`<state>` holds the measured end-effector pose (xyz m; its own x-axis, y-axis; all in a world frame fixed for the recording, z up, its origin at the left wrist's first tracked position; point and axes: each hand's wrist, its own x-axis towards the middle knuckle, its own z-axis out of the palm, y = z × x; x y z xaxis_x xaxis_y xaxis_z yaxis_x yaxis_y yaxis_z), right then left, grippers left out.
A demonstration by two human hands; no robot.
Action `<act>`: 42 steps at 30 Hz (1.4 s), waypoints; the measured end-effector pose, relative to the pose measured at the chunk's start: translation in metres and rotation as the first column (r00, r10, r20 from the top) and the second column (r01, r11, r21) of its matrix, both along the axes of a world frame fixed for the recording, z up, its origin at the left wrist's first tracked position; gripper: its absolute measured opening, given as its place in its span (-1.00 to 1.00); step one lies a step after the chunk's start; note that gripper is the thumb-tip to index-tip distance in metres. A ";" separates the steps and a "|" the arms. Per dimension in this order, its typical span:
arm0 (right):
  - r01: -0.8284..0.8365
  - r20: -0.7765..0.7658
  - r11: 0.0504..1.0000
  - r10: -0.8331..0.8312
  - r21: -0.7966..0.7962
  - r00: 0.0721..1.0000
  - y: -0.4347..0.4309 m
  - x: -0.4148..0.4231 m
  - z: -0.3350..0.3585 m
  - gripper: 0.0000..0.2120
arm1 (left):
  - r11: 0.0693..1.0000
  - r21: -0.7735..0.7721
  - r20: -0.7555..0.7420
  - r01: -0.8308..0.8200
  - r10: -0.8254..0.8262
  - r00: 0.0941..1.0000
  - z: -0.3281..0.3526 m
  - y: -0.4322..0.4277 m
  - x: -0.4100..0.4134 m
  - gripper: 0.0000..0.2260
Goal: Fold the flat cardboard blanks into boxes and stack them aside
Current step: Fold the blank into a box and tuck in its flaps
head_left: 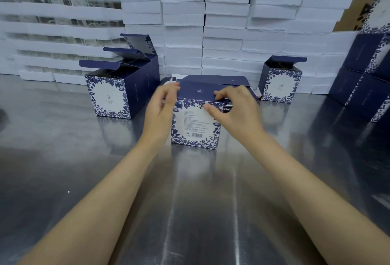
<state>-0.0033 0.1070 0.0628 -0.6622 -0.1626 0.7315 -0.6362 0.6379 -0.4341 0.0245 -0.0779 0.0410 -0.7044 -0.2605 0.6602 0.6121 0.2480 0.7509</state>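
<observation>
A blue-and-white floral box (195,126) stands upright on the metal table (190,201) in front of me. Its dark blue lid flap (207,89) lies nearly closed over the top. My left hand (161,109) is at the box's left top corner, fingers apart and blurred. My right hand (234,107) rests on the box's right top edge, with thumb and fingers pinching the lid flap's front edge. Several folded boxes with raised lids (121,84) stand in a row to the left. Another open-lidded box (279,78) stands to the right.
Stacks of white foam blocks (225,23) form a wall along the back of the table. Dark blue closed boxes (367,74) are piled at the right edge. Brown cartons (358,7) rise behind them. Printed sheets (171,79) lie behind the centre box.
</observation>
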 end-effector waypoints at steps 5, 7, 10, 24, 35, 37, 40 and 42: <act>-0.095 -0.342 0.992 0.119 0.087 0.932 -0.019 0.018 0.004 -0.75 | 0.974 0.212 0.092 0.073 -0.094 0.991 -0.004 0.001 -0.005 -0.71; -0.119 -0.350 0.989 0.144 0.093 0.925 -0.007 0.010 0.004 -0.76 | 0.974 0.221 0.121 0.055 -0.084 0.989 -0.002 -0.003 -0.006 -0.69; -0.206 -0.138 0.977 0.212 0.054 0.967 0.009 -0.004 -0.008 -0.81 | 0.982 0.189 0.146 0.016 -0.044 0.988 -0.001 0.000 -0.004 -0.72; -0.101 0.024 0.984 0.105 -0.148 0.994 -0.038 0.034 0.005 -0.93 | 0.950 0.276 0.106 -0.145 0.119 0.987 0.004 -0.015 -0.004 -0.85; -0.090 0.585 0.765 0.556 -0.637 0.590 -0.024 0.013 0.009 -0.73 | 0.969 0.111 0.199 -0.221 0.196 0.960 0.006 -0.003 0.001 -0.82; -0.093 0.572 0.758 0.560 -0.645 0.599 -0.020 0.010 0.009 -0.86 | 0.969 0.105 0.204 -0.222 0.198 0.959 0.007 -0.002 0.002 -0.82; -0.077 0.549 0.750 0.546 -0.657 0.633 -0.021 0.009 0.011 -0.94 | 0.956 0.105 0.203 -0.275 0.250 0.947 0.006 0.003 0.004 -0.81; -0.097 0.546 0.756 0.549 -0.648 0.633 -0.020 0.005 0.009 -0.84 | 0.951 0.101 0.179 -0.294 0.273 0.945 0.004 0.004 0.004 -0.80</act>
<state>0.0021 0.0866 0.0720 -0.9651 -0.2257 0.1327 -0.1310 -0.0225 -0.9911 0.0289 -0.0739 0.0446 -0.6836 -0.5378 0.4934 0.3987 0.2911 0.8697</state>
